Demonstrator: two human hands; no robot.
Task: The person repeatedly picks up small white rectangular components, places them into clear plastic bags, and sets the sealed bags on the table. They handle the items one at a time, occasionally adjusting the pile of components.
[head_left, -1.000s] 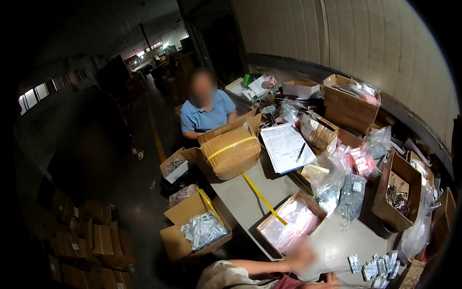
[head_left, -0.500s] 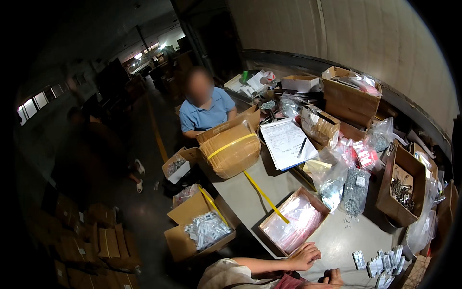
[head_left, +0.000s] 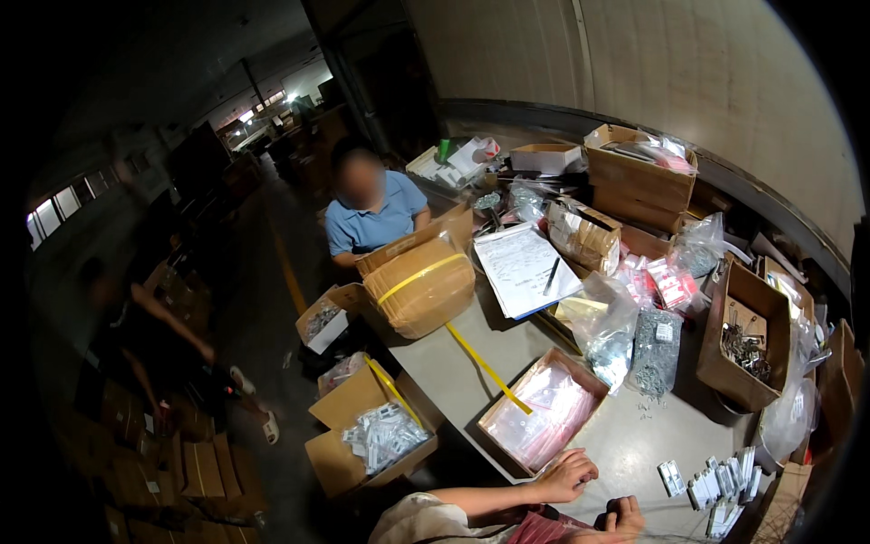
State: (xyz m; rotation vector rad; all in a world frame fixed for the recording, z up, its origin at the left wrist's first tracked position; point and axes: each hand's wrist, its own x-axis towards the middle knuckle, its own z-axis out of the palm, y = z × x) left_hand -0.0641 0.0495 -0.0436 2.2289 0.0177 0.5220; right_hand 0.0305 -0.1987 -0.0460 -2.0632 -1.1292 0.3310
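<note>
My left hand is over the table, just in front of the near edge of an open carton of flat clear-and-pink plastic bags. Its fingers are curled in toward the thumb, and anything between them is too small to make out. Close by on the right, my right hand is closed near the picture's lower edge, its grip hidden by its own fingers. Several small grey-white metal hardware pieces lie on the table to the right of both hands.
Left of the table, an open carton holds bagged metal parts. A taped carton, a clipboard with paper and a box of metal pieces stand farther back. A person in blue sits opposite; another bends over cartons.
The whole view has shifted slightly, moving the table things a little leftward. My hands stay nearly in place. At far left, the person in dark clothes has come lower, reaching toward the cartons.
</note>
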